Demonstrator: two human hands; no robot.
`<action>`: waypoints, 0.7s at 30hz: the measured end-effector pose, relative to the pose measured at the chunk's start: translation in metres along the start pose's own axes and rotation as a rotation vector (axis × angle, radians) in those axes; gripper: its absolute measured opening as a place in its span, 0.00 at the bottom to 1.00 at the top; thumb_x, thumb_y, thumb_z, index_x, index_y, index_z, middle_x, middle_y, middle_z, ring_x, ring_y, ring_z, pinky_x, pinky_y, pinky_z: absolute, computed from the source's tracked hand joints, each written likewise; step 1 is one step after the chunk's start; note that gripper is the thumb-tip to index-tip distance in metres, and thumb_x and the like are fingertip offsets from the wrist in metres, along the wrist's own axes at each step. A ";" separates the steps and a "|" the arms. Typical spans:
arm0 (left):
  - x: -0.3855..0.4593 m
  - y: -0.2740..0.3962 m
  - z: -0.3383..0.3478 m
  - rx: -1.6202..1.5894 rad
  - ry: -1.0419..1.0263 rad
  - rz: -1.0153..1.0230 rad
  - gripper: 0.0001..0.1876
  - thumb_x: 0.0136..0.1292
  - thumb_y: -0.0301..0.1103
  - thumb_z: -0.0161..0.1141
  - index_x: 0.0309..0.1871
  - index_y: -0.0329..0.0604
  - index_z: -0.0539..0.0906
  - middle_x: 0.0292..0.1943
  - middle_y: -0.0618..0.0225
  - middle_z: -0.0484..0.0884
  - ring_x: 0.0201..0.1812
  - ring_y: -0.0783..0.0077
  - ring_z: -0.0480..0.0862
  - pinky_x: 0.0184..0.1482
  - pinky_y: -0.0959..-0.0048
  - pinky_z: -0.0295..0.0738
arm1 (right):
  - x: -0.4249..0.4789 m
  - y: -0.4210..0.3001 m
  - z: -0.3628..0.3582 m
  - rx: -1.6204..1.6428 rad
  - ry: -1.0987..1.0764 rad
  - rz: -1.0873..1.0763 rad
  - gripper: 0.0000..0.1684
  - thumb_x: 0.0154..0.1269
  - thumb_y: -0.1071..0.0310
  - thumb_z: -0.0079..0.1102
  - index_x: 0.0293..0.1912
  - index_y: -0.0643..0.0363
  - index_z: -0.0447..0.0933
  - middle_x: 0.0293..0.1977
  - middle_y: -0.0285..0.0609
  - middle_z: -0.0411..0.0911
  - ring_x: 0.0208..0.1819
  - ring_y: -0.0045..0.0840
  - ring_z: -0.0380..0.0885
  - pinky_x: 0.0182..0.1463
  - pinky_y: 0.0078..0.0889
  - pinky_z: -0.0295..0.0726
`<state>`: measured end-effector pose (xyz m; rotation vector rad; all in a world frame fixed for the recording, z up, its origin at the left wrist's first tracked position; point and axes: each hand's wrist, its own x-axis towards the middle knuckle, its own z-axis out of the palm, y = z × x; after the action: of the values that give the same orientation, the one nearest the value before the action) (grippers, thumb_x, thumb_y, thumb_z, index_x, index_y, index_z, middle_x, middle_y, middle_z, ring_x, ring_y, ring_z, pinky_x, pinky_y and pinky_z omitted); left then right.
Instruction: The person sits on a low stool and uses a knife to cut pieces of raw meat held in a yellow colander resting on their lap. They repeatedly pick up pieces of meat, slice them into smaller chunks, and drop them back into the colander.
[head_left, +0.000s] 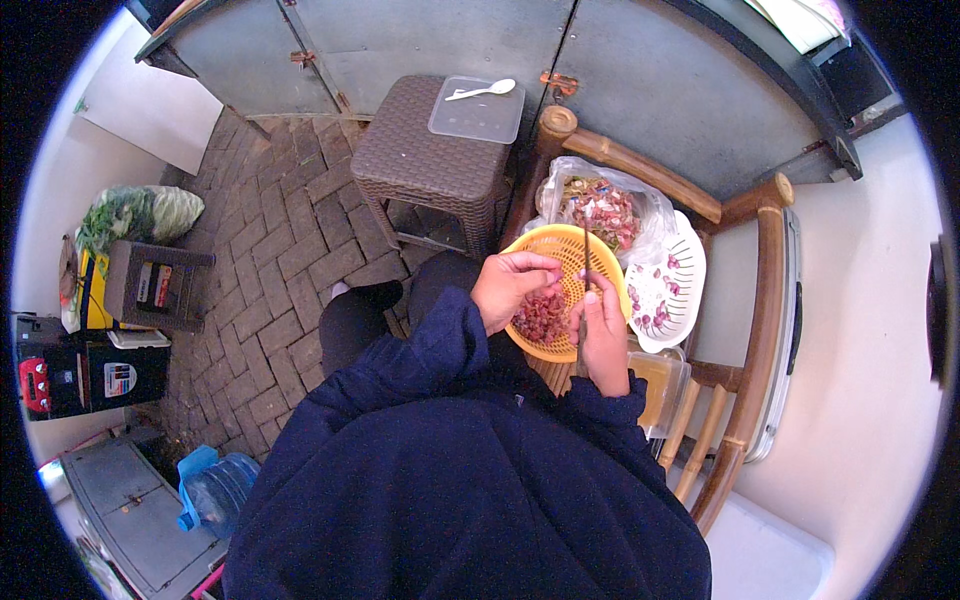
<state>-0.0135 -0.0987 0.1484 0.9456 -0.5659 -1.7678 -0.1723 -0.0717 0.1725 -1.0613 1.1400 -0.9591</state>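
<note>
My left hand (514, 291) pinches a small pinkish piece, seemingly a shallot, largely hidden by the fingertips. In my right hand (602, 330) is a knife (587, 251), its thin dark blade pointing away from me and its handle partly covered by the fingers. Both hands are over a yellow plastic colander (531, 241), which holds a heap of reddish shallots (541, 319). Just beyond it, a clear plastic bag (660, 206) contains shallot skins and trimmings (604, 214). To the right, several small purple shallots (660, 313) lie in a white slotted basket (691, 262).
Everything sits on a bamboo bench (765, 277); a clear plastic container (664, 390) is near my right sleeve. Ahead stands a brown woven-pattern stool (420, 142) with a plastic lid (480, 116) and white spoon (499, 87). A blue water jug (221, 491) is behind left.
</note>
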 end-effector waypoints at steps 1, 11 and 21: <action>0.000 0.001 0.001 -0.004 0.002 -0.006 0.08 0.57 0.18 0.57 0.40 0.31 0.79 0.36 0.60 0.82 0.34 0.72 0.82 0.39 0.76 0.80 | -0.003 -0.004 0.001 -0.073 -0.021 0.010 0.18 0.71 0.65 0.38 0.58 0.58 0.60 0.22 0.37 0.69 0.20 0.17 0.67 0.25 0.19 0.68; -0.002 -0.001 0.004 0.170 -0.023 0.066 0.09 0.54 0.17 0.59 0.39 0.31 0.81 0.35 0.62 0.82 0.35 0.76 0.81 0.40 0.78 0.78 | -0.007 -0.002 0.005 -0.391 -0.045 -0.104 0.22 0.68 0.65 0.41 0.59 0.61 0.60 0.47 0.57 0.73 0.49 0.40 0.75 0.52 0.34 0.71; -0.006 0.000 0.009 0.256 -0.043 0.151 0.09 0.55 0.18 0.59 0.40 0.30 0.81 0.36 0.62 0.83 0.35 0.78 0.81 0.41 0.78 0.77 | -0.007 0.002 0.003 -0.456 -0.058 -0.165 0.21 0.68 0.68 0.40 0.59 0.62 0.61 0.45 0.53 0.74 0.47 0.38 0.75 0.50 0.32 0.71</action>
<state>-0.0192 -0.0939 0.1556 1.0122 -0.8846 -1.6084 -0.1706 -0.0640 0.1728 -1.5600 1.2698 -0.8045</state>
